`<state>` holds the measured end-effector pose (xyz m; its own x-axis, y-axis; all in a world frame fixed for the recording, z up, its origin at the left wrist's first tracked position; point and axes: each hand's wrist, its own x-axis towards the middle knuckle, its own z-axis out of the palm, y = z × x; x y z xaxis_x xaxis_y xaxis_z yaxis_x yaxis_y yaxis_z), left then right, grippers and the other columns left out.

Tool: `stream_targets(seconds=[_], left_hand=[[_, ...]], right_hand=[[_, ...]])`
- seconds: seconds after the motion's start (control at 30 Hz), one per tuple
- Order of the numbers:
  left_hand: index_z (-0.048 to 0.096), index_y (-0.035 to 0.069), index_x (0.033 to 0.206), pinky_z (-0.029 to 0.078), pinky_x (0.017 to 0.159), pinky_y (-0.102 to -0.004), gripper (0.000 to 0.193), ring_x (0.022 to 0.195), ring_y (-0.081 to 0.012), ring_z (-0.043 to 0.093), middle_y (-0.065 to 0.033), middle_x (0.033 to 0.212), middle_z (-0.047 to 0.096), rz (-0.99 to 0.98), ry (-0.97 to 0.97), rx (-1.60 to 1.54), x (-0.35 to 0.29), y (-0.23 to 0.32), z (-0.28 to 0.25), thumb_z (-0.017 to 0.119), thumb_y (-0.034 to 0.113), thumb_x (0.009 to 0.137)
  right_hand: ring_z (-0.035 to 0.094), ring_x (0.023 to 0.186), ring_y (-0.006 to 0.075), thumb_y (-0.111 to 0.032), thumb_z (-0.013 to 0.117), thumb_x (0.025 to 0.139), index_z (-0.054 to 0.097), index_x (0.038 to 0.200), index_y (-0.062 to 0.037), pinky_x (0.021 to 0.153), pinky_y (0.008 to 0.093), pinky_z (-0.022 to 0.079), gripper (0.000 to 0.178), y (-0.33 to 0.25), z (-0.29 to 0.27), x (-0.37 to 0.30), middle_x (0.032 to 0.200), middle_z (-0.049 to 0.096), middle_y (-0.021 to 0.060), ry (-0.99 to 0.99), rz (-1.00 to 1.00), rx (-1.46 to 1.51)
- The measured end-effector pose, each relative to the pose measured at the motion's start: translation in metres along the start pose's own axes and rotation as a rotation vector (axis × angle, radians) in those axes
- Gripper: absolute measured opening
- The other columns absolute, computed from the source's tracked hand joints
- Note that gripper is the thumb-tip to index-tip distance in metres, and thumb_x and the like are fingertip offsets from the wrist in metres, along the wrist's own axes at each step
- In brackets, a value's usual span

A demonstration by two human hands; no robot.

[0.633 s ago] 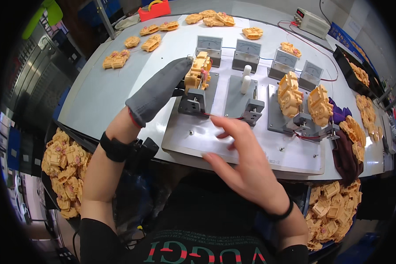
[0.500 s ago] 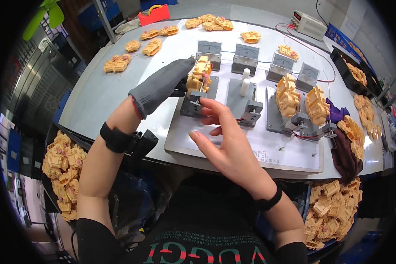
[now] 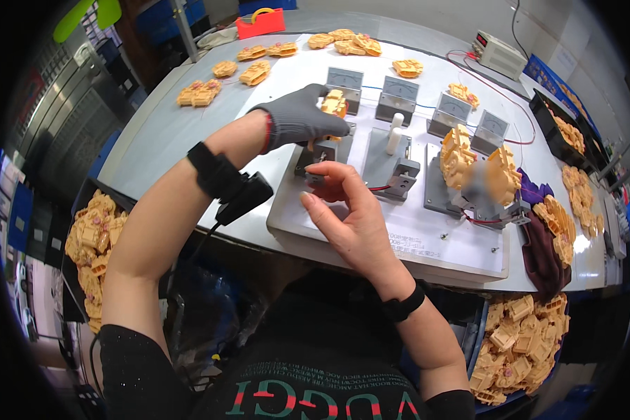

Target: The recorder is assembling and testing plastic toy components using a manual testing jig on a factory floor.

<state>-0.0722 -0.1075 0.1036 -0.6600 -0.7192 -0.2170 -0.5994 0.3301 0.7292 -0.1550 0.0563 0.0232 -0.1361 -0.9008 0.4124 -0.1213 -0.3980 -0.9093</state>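
My left hand (image 3: 302, 117), in a grey knit glove, is closed around a yellow plastic housing (image 3: 334, 103) on the leftmost grey fixture (image 3: 344, 148); the glove covers much of the housing. Just below it, my bare right hand (image 3: 353, 220) has its thumb and index finger apart, the index fingertip close beside the fixture's front block. To the right, a second grey fixture (image 3: 378, 164) carries two white upright pegs (image 3: 395, 136) and no housing. Farther right stand two more yellow housings (image 3: 456, 157) (image 3: 502, 175) on fixtures, with a blurred grey patch between them.
Several analog meters (image 3: 398, 98) line the back of the white board (image 3: 427, 231). Loose yellow housings (image 3: 198, 93) lie on the table's far side. Filled bins (image 3: 518, 343) flank me below the table edge. A dark cloth (image 3: 544, 252) hangs at right; a power supply (image 3: 500, 54) stands behind.
My left hand has swung right and over the top of the housing, covering more of it. My right hand has shifted slightly left and down. The view has moved a little.
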Motion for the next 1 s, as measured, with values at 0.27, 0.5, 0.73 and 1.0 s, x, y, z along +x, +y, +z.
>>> stream_targets(seconds=[0.27, 0.5, 0.73, 1.0], left_hand=[[0.045, -0.009, 0.127, 0.051, 0.079, -0.0351, 0.083, 0.087, -0.0294, 0.065, -0.0232, 0.101, 0.065, 0.205, 0.337, 0.175, 0.007, -0.015, 0.015, 0.067, 0.045, 0.068], [0.041, -0.005, 0.131, 0.053, 0.067, -0.0306, 0.08, 0.086, -0.0243, 0.064, -0.0209, 0.107, 0.061, 0.084, 0.122, 0.042, -0.001, 0.003, 0.008, 0.067, 0.044, 0.073], [0.063, -0.003, 0.098, 0.053, 0.064, -0.032, 0.05, 0.076, -0.0187, 0.064, -0.0138, 0.09, 0.066, 0.361, 0.233, -0.145, 0.007, 0.002, -0.009, 0.066, 0.042, 0.076], [0.054, 0.001, 0.121, 0.046, 0.093, -0.0283, 0.049, 0.115, -0.0174, 0.054, -0.0091, 0.125, 0.055, 0.807, 0.404, -0.745, -0.151, -0.041, 0.015, 0.067, 0.029, 0.083]], right_hand=[[0.058, 0.086, 0.0109, -0.008, 0.067, 0.086, 0.056, 0.118, -0.0061, 0.079, 0.025, 0.048, 0.034, 0.007, 0.003, 0.001, 0.096, 0.059, 0.0041, 0.026, 0.026, 0.055], [0.058, 0.084, 0.0093, -0.008, 0.064, 0.088, 0.055, 0.118, -0.0062, 0.077, 0.0234, 0.049, 0.032, 0.004, 0.002, 0.001, 0.092, 0.059, 0.0022, 0.026, 0.023, 0.045], [0.058, 0.084, 0.0117, -0.01, 0.066, 0.086, 0.057, 0.116, -0.0057, 0.078, 0.0259, 0.048, 0.032, 0.006, 0.006, -0.002, 0.092, 0.059, 0.0032, 0.045, -0.042, -0.024], [0.057, 0.088, 0.0101, -0.009, 0.066, 0.087, 0.054, 0.123, -0.0093, 0.075, 0.0246, 0.051, 0.038, 0.016, -0.002, -0.003, 0.098, 0.055, 0.0024, 0.042, -0.044, -0.016]])
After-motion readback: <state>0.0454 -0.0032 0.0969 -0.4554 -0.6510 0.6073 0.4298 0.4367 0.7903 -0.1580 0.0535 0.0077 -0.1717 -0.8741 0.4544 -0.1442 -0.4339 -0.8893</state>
